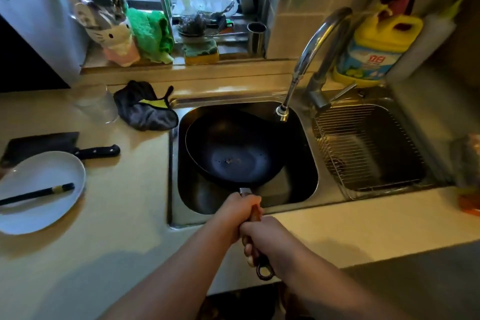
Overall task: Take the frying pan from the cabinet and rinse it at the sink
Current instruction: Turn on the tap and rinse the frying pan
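We've got both hands on the frying pan handle: left hand clenched fwd, right hand clenched behind, pan over the sink, near the faucet.

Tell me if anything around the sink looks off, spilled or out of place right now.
Nothing is spilled or broken. A few small specks of residue sit on the bottom of the frying pan, which both hands hold over the sink. The faucet shows no water running. The dark cloth lies crumpled at the sink's edge.
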